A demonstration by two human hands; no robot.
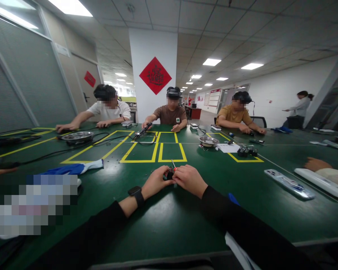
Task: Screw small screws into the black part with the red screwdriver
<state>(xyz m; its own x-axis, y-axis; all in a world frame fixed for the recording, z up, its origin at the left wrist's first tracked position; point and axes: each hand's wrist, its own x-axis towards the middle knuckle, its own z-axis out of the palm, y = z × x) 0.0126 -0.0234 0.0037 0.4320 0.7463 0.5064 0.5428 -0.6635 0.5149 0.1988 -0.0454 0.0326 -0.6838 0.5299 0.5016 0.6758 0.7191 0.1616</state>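
Note:
My left hand (155, 182) and my right hand (189, 179) meet over the green table (169, 210), both closed around a small dark part (170, 173) held between them. A thin screwdriver (174, 164) with a red grip sticks up from my right hand's fingers beside the part. A black watch (136, 194) sits on my left wrist. Both sleeves are black. What the small part is I cannot make out.
Yellow taped rectangles (157, 152) mark the table middle. Three people sit across it; a fourth stands far right. Metal bowls (208, 141) (77, 137), black cables, a blue and white cloth (76, 168), a white device (288, 183) and another person's hand (315, 164) lie around.

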